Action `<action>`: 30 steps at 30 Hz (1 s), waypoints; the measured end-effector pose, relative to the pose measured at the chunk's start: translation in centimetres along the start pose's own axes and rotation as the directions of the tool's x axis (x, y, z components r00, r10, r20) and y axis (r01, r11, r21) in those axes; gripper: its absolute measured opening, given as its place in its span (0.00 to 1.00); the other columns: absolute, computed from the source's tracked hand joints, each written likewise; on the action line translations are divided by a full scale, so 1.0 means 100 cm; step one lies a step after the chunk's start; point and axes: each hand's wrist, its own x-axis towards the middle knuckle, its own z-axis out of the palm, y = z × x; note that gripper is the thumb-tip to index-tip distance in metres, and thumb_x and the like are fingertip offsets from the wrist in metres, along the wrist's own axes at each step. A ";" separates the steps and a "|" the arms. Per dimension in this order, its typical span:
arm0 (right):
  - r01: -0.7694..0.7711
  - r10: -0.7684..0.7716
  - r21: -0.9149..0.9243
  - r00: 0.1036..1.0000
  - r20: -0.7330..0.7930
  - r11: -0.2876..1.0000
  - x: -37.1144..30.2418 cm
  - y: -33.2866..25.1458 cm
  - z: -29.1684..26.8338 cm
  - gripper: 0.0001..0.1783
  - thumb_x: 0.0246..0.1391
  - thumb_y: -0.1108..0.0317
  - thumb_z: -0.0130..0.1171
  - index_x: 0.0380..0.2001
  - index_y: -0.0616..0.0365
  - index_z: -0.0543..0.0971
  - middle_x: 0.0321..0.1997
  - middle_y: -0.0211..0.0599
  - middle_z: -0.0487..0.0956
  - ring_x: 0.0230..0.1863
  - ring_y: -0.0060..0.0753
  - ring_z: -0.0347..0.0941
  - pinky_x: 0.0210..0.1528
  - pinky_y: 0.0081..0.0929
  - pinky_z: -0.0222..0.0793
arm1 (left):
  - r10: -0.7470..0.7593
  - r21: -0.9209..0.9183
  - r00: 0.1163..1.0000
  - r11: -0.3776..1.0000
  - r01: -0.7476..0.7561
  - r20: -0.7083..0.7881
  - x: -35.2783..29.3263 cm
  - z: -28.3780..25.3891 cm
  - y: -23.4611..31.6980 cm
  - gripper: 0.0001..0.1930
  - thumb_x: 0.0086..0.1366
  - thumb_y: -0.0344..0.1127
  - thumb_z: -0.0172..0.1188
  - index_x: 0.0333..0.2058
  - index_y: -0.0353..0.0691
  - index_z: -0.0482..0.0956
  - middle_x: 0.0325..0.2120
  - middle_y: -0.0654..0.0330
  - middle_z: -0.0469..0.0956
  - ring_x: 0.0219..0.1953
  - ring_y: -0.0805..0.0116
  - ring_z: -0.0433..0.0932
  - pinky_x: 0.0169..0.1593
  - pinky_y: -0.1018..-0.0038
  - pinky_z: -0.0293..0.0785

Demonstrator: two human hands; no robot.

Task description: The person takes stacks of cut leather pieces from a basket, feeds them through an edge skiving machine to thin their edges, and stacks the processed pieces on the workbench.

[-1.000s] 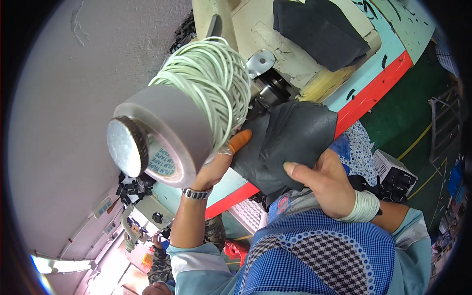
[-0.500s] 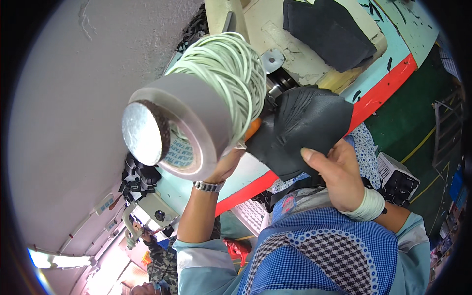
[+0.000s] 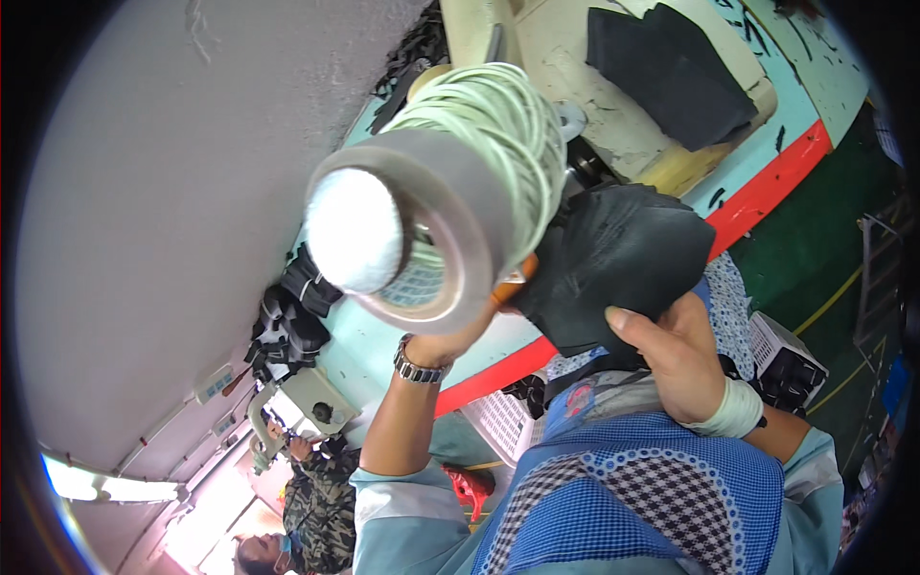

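My right hand [image 3: 676, 350] is closed on the lower edge of a black leather-like piece [image 3: 623, 268], thumb on top and fingers underneath. That piece is creased in the middle and sits beside a dark metal machine part [image 3: 586, 165]. Across from it, my left hand [image 3: 462, 340] reaches to the piece's left side. Its fingers are mostly hidden behind a roll of tape [image 3: 479, 220] and a coil of pale green cord [image 3: 489, 125]. Something orange [image 3: 517, 278] shows by those fingers, its kind unclear.
More black pieces [image 3: 671, 77] lie stacked on the cream machine bed [image 3: 556, 57]. The table has a red edge [image 3: 771, 192]. White baskets [image 3: 500, 422] stand below. At lower left, a person in camouflage [image 3: 321, 508] works at another machine [image 3: 321, 407]. Black bundles [image 3: 292, 316] lie near the wall.
The whole view has shifted, so most things appear farther right. My right hand keeps its hold on the black piece, whose surface looks smoother and slightly turned.
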 end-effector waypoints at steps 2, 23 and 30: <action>-0.046 0.047 -0.016 0.999 0.015 0.999 -0.003 -0.005 0.002 0.14 0.50 0.77 0.54 0.42 0.67 0.70 0.41 0.38 0.76 0.42 0.24 0.71 0.45 0.22 0.67 | -0.102 -0.105 0.994 0.990 0.099 -0.026 -0.007 0.003 -0.001 0.15 0.64 0.43 0.55 0.32 0.34 0.76 0.23 0.67 0.76 0.23 0.83 0.73 0.23 0.87 0.67; -0.029 0.029 -0.001 1.000 -0.005 1.000 -0.005 0.000 -0.002 0.14 0.49 0.76 0.54 0.41 0.67 0.72 0.40 0.36 0.76 0.41 0.22 0.71 0.46 0.22 0.66 | -0.130 -0.096 0.991 0.987 0.129 -0.011 0.005 0.025 0.021 0.14 0.65 0.40 0.54 0.27 0.33 0.74 0.21 0.60 0.76 0.20 0.74 0.77 0.25 0.81 0.75; -0.190 0.146 0.211 0.968 0.206 0.959 -0.018 0.001 -0.035 0.21 0.44 0.73 0.48 0.45 0.67 0.71 0.40 0.35 0.75 0.40 0.24 0.72 0.45 0.21 0.66 | 0.132 -0.475 0.934 0.879 0.045 0.332 -0.023 0.054 -0.006 0.35 0.59 0.52 0.57 0.55 0.30 0.62 0.47 0.52 0.72 0.50 0.63 0.72 0.54 0.64 0.68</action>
